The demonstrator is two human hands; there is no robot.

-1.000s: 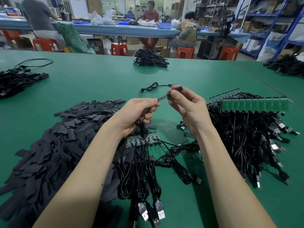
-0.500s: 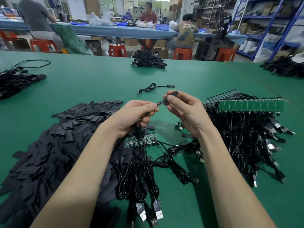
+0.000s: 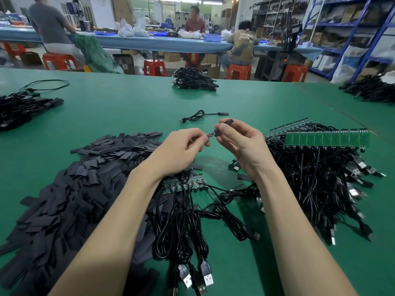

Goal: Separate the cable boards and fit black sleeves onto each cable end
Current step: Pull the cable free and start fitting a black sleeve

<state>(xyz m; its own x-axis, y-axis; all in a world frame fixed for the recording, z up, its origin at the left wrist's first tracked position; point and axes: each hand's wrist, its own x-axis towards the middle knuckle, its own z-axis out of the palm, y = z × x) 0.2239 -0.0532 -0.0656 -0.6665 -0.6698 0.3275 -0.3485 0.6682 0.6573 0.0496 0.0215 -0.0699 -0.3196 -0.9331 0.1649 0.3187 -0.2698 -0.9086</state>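
Note:
My left hand [image 3: 181, 150] pinches a cable end with a small circuit board [image 3: 210, 135] at its tip. My right hand [image 3: 241, 144] pinches a black sleeve [image 3: 223, 124], whose lower mouth meets the board's tip. Under my wrists lies a strip of joined cable boards [image 3: 183, 184] with black USB cables [image 3: 181, 236] running toward me. A large heap of flat black sleeves [image 3: 70, 199] covers the left of the green table [image 3: 128, 107]. On the right, a green board strip [image 3: 327, 138] lies on a pile of cables [image 3: 316, 180].
One sleeved cable [image 3: 201, 115] lies alone beyond my hands. Cable bundles sit at the far centre [image 3: 194, 81], far left [image 3: 21, 107] and far right [image 3: 372, 88]. People sit on red stools at a blue bench behind the table.
My right hand has brought the black sleeve down toward the board tip held by my left hand; the gap between them has closed. The view shifted slightly.

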